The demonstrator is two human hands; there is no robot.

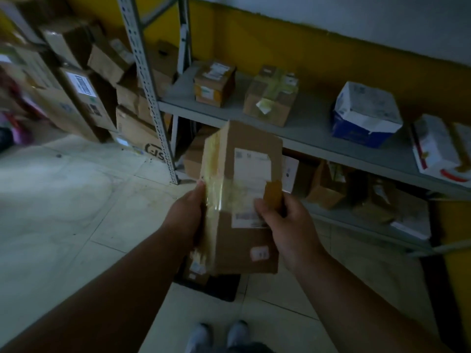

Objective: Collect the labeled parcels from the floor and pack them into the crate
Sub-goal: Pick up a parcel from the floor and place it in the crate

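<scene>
Parcel [239,197] held label-up above the floor [76,200], left hand [186,212] gripping its left side, right hand [288,225] pinching its right edge over the label; crate unidentifiable, so keep both grips and lower it flat.

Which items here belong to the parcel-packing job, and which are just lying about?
Job: labeled parcel, held in the grip of left hand and right hand; dark crate below it.

Lying about: shelf boxes, blue-white box, stacked cartons.
</scene>
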